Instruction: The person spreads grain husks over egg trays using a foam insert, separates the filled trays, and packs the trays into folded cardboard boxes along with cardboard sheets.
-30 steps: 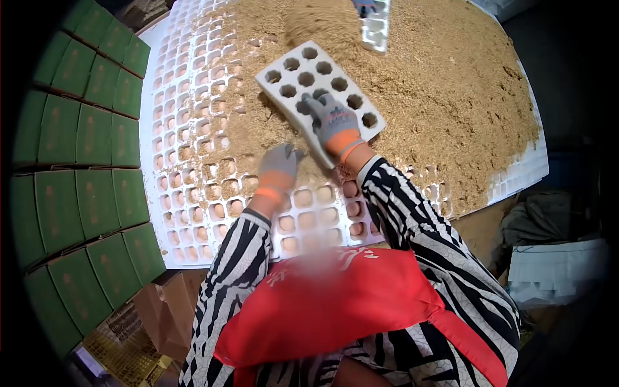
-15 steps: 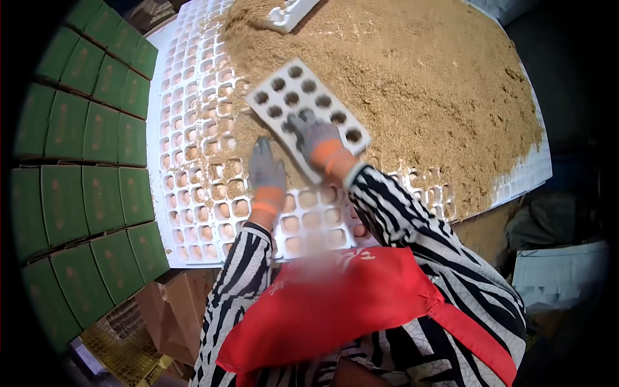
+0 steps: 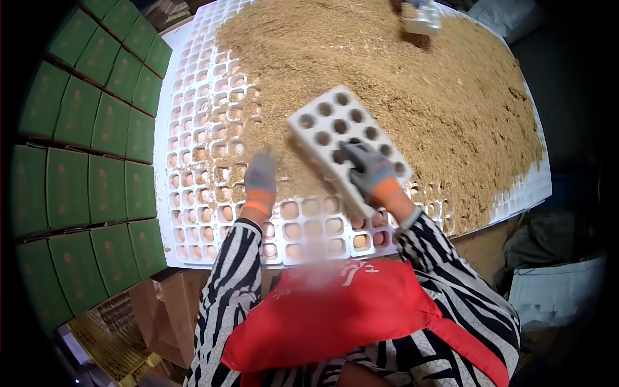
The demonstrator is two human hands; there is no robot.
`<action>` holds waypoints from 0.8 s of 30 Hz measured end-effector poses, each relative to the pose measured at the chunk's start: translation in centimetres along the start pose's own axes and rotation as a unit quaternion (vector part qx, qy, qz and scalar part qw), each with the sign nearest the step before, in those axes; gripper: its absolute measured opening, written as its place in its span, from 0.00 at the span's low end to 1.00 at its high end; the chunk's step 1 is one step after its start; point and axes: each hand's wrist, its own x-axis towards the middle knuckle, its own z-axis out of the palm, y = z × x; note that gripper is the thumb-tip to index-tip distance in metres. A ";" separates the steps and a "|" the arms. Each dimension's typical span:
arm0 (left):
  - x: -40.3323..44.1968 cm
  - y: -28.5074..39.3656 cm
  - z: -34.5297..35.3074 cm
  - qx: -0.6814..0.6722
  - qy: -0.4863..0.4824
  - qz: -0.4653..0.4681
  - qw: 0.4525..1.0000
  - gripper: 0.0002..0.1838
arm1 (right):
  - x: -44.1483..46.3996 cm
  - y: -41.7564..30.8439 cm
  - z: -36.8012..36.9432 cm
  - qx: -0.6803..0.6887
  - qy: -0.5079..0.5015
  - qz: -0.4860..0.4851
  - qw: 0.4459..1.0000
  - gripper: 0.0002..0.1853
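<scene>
My right hand [image 3: 372, 171], in a grey and orange glove, grips a white foam tray [image 3: 331, 111] with rows of round holes, fingers hooked into its holes. The tray is tilted over brown, loose, husk-like material [image 3: 284, 58]. My left hand [image 3: 260, 175], in a matching glove, is held flat with fingers stretched forward, slightly blurred, and holds nothing. Below and around it are white egg trays [image 3: 216, 253] whose cups hold pale brown eggs [image 3: 291, 230]. Husk partly covers the eggs near my left hand.
Stacked green boxes [image 3: 68, 158] line the left side. At the far edge, a second white foam piece [image 3: 421, 22] lies on the husk, blurred; what holds it is unclear. A cardboard box [image 3: 169, 306] and a yellow crate [image 3: 116, 335] stand lower left. White sheeting [image 3: 554, 290] lies at right.
The foam tray has moved right and slightly toward me in my right hand. My left hand remains flat near the same eggs. The far white foam piece has shifted from upper middle to the right.
</scene>
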 end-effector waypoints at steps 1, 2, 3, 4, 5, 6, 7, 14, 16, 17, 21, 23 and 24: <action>0.2 0.0 -0.2 0.021 -0.003 -0.025 0.999 0.22 | -1.3 0.9 -1.4 -0.008 0.029 0.020 0.999 0.29; 0.6 0.4 -0.7 0.041 -0.008 -0.048 0.998 0.19 | -2.4 2.3 -2.4 -0.028 0.059 0.030 0.997 0.31; 1.0 0.7 -0.9 0.061 -0.012 -0.069 0.996 0.16 | -3.2 3.5 -3.3 -0.048 0.091 0.040 0.994 0.32; 1.4 0.8 -0.7 0.067 0.009 -0.050 0.996 0.15 | -3.9 4.3 -4.2 -0.028 0.087 0.071 0.993 0.33; 2.0 0.9 -0.7 0.076 -0.027 -0.059 0.995 0.15 | -4.5 5.0 -5.0 -0.007 0.084 0.101 0.991 0.34; 2.7 1.5 -1.2 0.085 -0.063 -0.067 0.992 0.16 | -5.1 6.5 -5.0 0.003 0.096 0.097 0.991 0.34; 3.5 2.1 -1.3 0.093 -0.099 -0.071 0.988 0.17 | -5.7 7.4 -5.1 -0.002 0.103 0.097 0.990 0.34; 3.2 3.3 0.0 -0.019 0.026 -0.037 0.999 0.17 | -5.4 12.2 -9.8 -0.082 0.160 0.165 0.970 0.32; 3.4 4.5 -1.6 -0.010 0.041 0.066 0.997 0.25 | -5.1 16.1 -11.0 -0.184 0.192 0.184 0.946 0.30; 3.8 4.0 -2.7 0.026 0.063 0.081 0.994 0.26 | -4.7 18.2 -12.3 -0.107 0.190 0.241 0.946 0.30; 5.2 -8.5 -6.3 0.070 0.137 0.000 0.988 0.33 | -5.8 29.0 -15.0 -0.266 0.249 0.320 0.875 0.29; 3.6 -17.6 -9.9 0.024 0.201 -0.123 0.971 0.34 | -4.9 30.9 -14.5 -0.180 0.248 0.378 0.873 0.29; 2.4 -21.9 -11.7 0.105 0.179 -0.180 0.962 0.36 | -2.6 28.8 -13.2 -0.182 0.254 0.376 0.872 0.29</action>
